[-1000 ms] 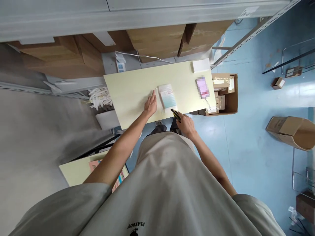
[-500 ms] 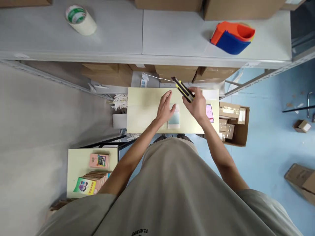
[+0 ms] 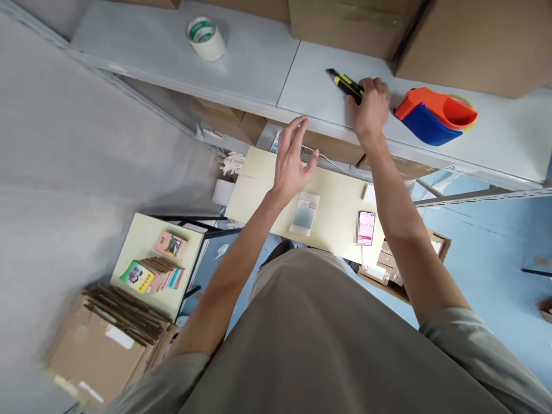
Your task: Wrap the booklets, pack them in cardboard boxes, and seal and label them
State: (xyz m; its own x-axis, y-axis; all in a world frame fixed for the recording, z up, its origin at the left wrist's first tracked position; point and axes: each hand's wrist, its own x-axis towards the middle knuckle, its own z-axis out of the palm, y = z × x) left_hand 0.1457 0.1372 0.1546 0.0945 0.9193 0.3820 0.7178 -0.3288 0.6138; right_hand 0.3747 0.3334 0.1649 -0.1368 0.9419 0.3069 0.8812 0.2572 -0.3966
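My right hand [image 3: 371, 110] is closed around a black and yellow utility knife [image 3: 347, 85] at the grey shelf [image 3: 319, 86]. The knife's tip points to the upper left. Just right of that hand lies an orange and blue tape dispenser [image 3: 433, 118]. My left hand [image 3: 294, 164] is raised above the pale yellow table [image 3: 336, 190], its fingers apart and nothing in them. Below it on the table rests a small, pale blue-green booklet or packet [image 3: 305, 214]. A phone [image 3: 366, 229] with a lit pink screen lies farther right.
A tape roll [image 3: 206, 39] stands on the shelf's left part, with cardboard boxes [image 3: 349, 29] behind. To the left, a side table [image 3: 149, 230] holds several books [image 3: 142, 276]. Flattened cardboard [image 3: 103, 351] leans below it. An open carton [image 3: 442, 244] stands right of the table.
My right hand has carried the utility knife up from over the table to the shelf. My left hand has lifted away from the booklet or packet. The view has tilted.
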